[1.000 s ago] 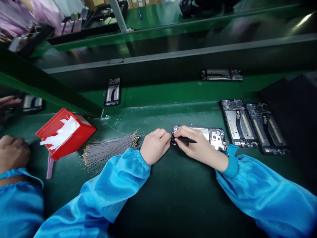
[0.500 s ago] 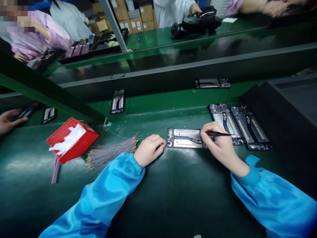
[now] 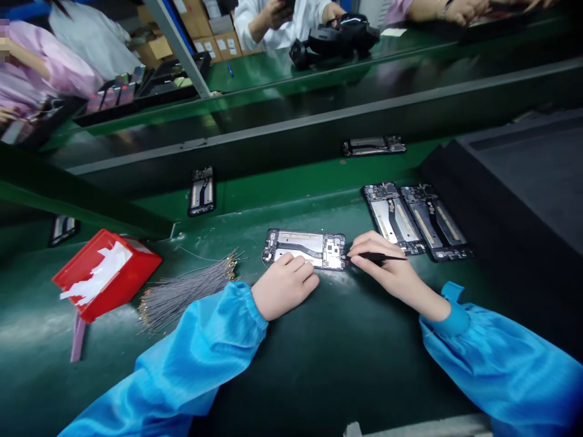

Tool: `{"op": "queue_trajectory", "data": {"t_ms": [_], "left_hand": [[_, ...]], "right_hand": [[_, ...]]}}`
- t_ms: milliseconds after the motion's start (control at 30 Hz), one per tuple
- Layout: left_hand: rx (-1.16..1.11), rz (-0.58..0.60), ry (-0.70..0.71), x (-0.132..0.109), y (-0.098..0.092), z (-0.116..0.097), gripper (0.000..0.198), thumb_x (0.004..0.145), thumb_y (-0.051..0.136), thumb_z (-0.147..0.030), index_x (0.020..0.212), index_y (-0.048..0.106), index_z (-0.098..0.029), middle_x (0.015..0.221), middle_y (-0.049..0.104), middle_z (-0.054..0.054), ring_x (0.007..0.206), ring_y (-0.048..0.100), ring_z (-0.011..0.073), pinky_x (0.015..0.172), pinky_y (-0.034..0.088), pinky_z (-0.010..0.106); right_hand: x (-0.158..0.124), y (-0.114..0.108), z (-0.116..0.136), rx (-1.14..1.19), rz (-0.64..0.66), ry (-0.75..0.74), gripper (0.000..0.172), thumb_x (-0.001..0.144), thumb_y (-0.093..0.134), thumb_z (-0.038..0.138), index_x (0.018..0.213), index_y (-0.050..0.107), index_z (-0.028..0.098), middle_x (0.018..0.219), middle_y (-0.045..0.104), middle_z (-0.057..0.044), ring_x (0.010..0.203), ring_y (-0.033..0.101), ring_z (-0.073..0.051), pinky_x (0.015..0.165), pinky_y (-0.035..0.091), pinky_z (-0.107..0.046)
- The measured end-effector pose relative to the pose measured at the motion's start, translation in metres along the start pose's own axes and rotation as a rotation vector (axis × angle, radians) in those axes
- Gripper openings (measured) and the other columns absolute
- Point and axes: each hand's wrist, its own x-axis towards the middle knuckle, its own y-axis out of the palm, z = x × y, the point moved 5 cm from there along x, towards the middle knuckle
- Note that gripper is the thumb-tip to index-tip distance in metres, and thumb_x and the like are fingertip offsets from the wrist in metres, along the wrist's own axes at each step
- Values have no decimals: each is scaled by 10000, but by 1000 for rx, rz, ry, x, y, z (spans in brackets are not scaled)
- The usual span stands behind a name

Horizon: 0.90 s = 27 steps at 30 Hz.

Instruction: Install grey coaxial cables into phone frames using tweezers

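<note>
An opened phone (image 3: 303, 247), its board and flex cable exposed, lies lengthwise on the green bench before me. My left hand (image 3: 286, 285) has its fingers curled against the phone's near edge, and the thumb is hidden. At the phone's right end, my right hand (image 3: 380, 262) is closed on slim black tweezers (image 3: 382, 257). One end of them sticks out to the right past the fingers; the working tips are hard to make out. Left of my left hand lies a bundle of thin grey antenna cables (image 3: 189, 291) with gold-coloured ends.
Two more opened phones (image 3: 392, 217) (image 3: 435, 221) lie at right beside a black tray (image 3: 510, 182). Others (image 3: 201, 191) (image 3: 374, 145) lie on the lower strip behind. A red bin (image 3: 136, 267) with white paper stands left, near a green post (image 3: 91, 197). Co-workers sit across the bench.
My left hand has moved from the phone's left end onto its near edge. My right hand has shifted to the phone's right end, uncovering the board. The whole view has swung slightly.
</note>
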Motion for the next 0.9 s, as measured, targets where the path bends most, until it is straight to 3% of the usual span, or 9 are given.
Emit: {"op": "queue_trajectory", "data": {"t_ms": [167, 267, 367, 533, 900], "left_hand": [[36, 19, 0, 4, 0, -5, 174, 855, 417, -123, 709, 502, -161, 682, 490, 28, 668, 444, 175, 605, 310, 317], [0, 31, -31, 6, 2, -2, 150, 850, 428, -147, 720, 501, -164, 704, 499, 33, 689, 449, 180, 621, 318, 323], [-87, 23, -99, 10, 3, 3, 102, 831, 432, -172, 768, 512, -166, 745, 511, 34, 718, 454, 186, 640, 328, 326], [-251, -20, -245, 19, 13, 9, 141, 837, 395, -178, 774, 521, -173, 728, 503, 22, 703, 448, 170, 636, 337, 305], [-287, -75, -240, 16, 21, 9, 184, 866, 388, -191, 789, 554, -174, 739, 511, 28, 714, 441, 165, 631, 347, 287]], "right_hand": [[-2, 9, -2, 55, 37, 18, 140, 819, 518, 168, 933, 589, 210, 929, 568, -45, 908, 545, -167, 795, 447, -328], [-3, 11, -4, 36, 9, 55, 122, 801, 535, 156, 905, 581, 200, 882, 585, -39, 827, 564, -155, 734, 462, -304], [-4, 10, -6, 22, -19, 112, 61, 777, 557, 154, 823, 554, 193, 798, 575, -24, 735, 559, -146, 662, 460, -288], [-5, 9, -6, 98, -2, 145, 68, 769, 557, 160, 759, 501, 198, 800, 577, -20, 762, 558, -155, 684, 457, -303], [-7, 7, -12, 141, 19, 224, 27, 791, 552, 197, 788, 578, 188, 807, 590, -33, 774, 570, -162, 682, 467, -309]]}}
